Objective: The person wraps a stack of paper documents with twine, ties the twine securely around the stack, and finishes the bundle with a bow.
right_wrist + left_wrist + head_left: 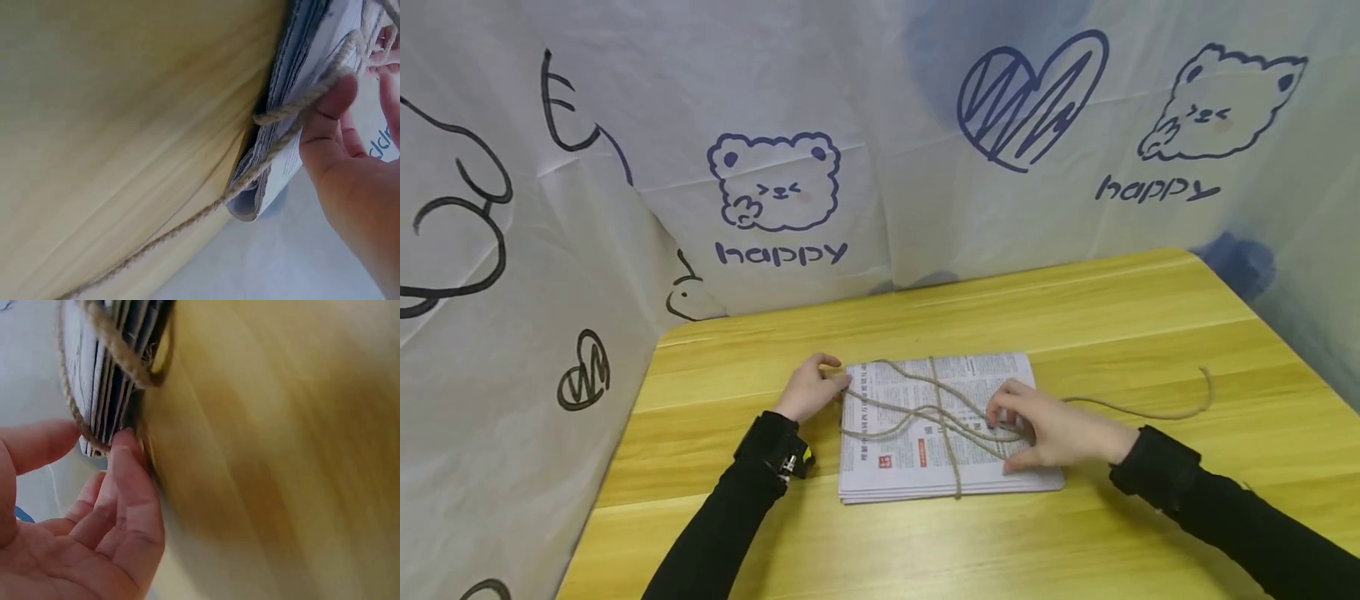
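Observation:
A folded stack of newspapers [992, 481] lies on the table, a brown twine rope [950, 450] crossing its top in several strands. One strand runs from far edge to near edge, and others run sideways between my hands. At the stack's far left corner, my left hand [808, 390] pinches the rope where it bends round the folded edges, thumb on top and fingertips [125, 439] low at the side. My right hand [1051, 427] reaches over the right part of the stack, fingers curled about the strands. Its thumb [337, 97] lies against the rope near the right edge.
The rope's loose end [1150, 415] trails over the wooden table [1150, 325] to the right and curls upward. White fabric [895, 208] with drawn bears and hearts hangs behind the table and along its left side.

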`<state>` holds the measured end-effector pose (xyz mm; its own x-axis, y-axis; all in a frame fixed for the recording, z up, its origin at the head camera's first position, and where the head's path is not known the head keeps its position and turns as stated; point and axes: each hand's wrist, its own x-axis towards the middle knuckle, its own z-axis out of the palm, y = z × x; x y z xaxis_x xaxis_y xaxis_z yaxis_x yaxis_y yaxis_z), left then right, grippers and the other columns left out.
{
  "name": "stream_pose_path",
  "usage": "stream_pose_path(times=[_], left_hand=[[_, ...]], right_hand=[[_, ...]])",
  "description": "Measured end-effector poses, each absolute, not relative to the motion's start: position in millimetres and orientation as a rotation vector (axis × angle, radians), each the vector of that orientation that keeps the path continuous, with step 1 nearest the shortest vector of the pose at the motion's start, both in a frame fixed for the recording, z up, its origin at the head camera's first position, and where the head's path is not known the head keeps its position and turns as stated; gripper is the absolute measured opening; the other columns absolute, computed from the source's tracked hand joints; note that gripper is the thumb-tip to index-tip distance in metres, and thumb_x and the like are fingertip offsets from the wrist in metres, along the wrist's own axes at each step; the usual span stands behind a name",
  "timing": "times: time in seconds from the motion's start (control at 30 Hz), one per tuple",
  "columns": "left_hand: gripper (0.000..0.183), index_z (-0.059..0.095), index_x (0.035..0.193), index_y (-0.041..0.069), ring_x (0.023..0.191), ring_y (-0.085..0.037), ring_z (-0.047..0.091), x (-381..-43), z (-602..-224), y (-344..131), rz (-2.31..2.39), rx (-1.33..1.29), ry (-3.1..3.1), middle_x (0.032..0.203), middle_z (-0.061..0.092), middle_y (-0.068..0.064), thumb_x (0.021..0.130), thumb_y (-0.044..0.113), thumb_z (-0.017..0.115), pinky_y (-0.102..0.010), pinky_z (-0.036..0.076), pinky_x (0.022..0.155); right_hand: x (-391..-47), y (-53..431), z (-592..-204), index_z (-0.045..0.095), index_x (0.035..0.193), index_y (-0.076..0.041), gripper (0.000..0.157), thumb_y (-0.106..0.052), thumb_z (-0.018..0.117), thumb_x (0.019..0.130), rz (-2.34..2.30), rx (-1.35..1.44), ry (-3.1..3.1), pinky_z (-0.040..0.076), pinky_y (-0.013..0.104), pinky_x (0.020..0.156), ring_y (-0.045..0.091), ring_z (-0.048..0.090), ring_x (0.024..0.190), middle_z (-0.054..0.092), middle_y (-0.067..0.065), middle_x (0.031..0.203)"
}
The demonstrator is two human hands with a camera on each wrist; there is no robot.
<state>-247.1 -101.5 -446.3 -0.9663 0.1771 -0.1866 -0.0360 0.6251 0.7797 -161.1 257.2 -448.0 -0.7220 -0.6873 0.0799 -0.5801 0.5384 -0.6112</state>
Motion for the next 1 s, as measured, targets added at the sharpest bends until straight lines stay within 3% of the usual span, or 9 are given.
stream_pose_path(times=[0.13, 0.3, 0.43, 0.53, 0.67, 0.8, 0.9, 1.0], left_hand=[[0.042, 0.050, 0.126, -0.002, 0.085, -0.025, 0.059, -252.2, -450.5, -104.5, 1.407, 0.076, 2.526, 0.101, 0.060, -0.017, 0.089, 0.010, 0.065, -0.033, 0.049, 0.071], [0.047, 0.050, 0.128, -0.002, 0.099, -0.028, 0.055, -255.9, -451.5, -104.8, 1.524, 0.054, 2.444, 0.111, 0.057, -0.020, 0.084, 0.002, 0.067, -0.035, 0.048, 0.080], [0.054, 0.049, 0.132, -0.002, 0.112, -0.034, 0.052, -257.2, -451.3, -104.1, 1.604, 0.063, 2.387, 0.123, 0.054, -0.022, 0.081, -0.007, 0.065, -0.037, 0.047, 0.087], [0.056, 0.048, 0.132, -0.002, 0.106, -0.034, 0.053, -257.3, -450.0, -103.7, 1.628, 0.129, 2.395, 0.125, 0.054, -0.022, 0.079, -0.011, 0.064, -0.032, 0.047, 0.081], [0.054, 0.052, 0.130, 0.001, 0.097, -0.031, 0.053, -254.2, -445.0, -102.0, 1.534, 0.228, 2.516, 0.124, 0.055, -0.018, 0.079, -0.004, 0.069, -0.031, 0.046, 0.073], [0.044, 0.056, 0.125, 0.005, 0.100, -0.030, 0.052, -246.9, -438.0, -91.4, 1.347, 0.415, 2.736, 0.122, 0.054, -0.015, 0.083, 0.008, 0.070, -0.040, 0.047, 0.080], [0.033, 0.060, 0.119, 0.005, 0.100, -0.030, 0.053, -237.1, -430.8, -73.4, 1.182, 0.673, 2.849, 0.117, 0.055, -0.012, 0.088, 0.014, 0.066, -0.042, 0.046, 0.085], [0.026, 0.063, 0.115, 0.007, 0.096, -0.024, 0.054, -224.6, -424.0, -50.4, 1.005, 0.951, 2.807, 0.109, 0.057, -0.007, 0.093, 0.022, 0.062, -0.038, 0.045, 0.085]], right_hand=[[-156.6, 258.9, -447.7, 0.056, 0.089, -0.018, 0.032, -0.031, 0.081, 0.073, -0.841, -1.090, 2.600, 0.043, 0.022, 0.061, 0.017, 0.048, 0.073, 0.042, 0.001, 0.109], [-156.8, 261.3, -448.2, 0.061, 0.080, -0.022, 0.014, -0.022, 0.075, 0.080, -0.784, -1.114, 2.646, 0.044, 0.022, 0.064, 0.015, 0.048, 0.074, 0.046, 0.003, 0.107], [-157.7, 261.9, -449.2, 0.061, 0.078, -0.024, 0.013, -0.020, 0.070, 0.086, -0.816, -1.136, 2.658, 0.042, 0.022, 0.063, 0.014, 0.047, 0.073, 0.048, -0.001, 0.100], [-158.3, 262.0, -449.6, 0.058, 0.080, -0.022, 0.014, -0.016, 0.067, 0.088, -0.934, -1.160, 2.621, 0.044, 0.024, 0.062, 0.012, 0.048, 0.073, 0.050, -0.004, 0.093], [-160.3, 263.9, -447.1, 0.058, 0.087, -0.015, 0.008, -0.010, 0.063, 0.091, -1.156, -1.160, 2.537, 0.050, 0.027, 0.062, 0.011, 0.054, 0.074, 0.056, -0.003, 0.087], [-163.8, 266.0, -438.9, 0.059, 0.092, -0.008, 0.004, -0.004, 0.057, 0.093, -1.384, -1.075, 2.473, 0.051, 0.028, 0.060, 0.018, 0.058, 0.074, 0.060, 0.009, 0.085], [-166.3, 266.7, -430.3, 0.058, 0.093, 0.000, 0.007, 0.002, 0.051, 0.095, -1.587, -1.026, 2.392, 0.049, 0.030, 0.061, 0.020, 0.056, 0.074, 0.060, 0.015, 0.086], [-167.6, 266.7, -419.8, 0.055, 0.095, 0.007, 0.011, 0.004, 0.045, 0.096, -1.788, -0.979, 2.270, 0.048, 0.027, 0.062, 0.015, 0.055, 0.073, 0.061, 0.009, 0.087]])
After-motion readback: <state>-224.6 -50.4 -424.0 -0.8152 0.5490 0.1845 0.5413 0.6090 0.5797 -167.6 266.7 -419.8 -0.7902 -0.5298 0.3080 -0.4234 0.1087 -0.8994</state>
